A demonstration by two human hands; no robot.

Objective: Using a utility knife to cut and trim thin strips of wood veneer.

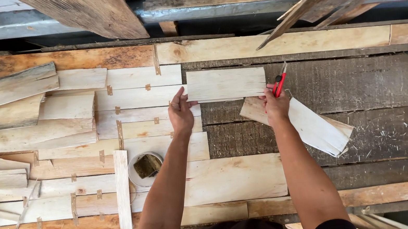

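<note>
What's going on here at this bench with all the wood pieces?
A person holds a thin rectangular veneer sheet flat on the workbench, left hand on one end, right hand on the other. The right hand also grips a red-handled cutter. Taped-together veneer pieces lie to the left, and a small round container sits near the left forearm.

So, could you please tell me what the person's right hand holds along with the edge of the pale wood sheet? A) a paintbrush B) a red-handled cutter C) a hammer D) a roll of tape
B: the right hand grips a red-handled cutter against the right edge of the pale wood sheet, while the left hand pinches the sheet's left edge.
</note>
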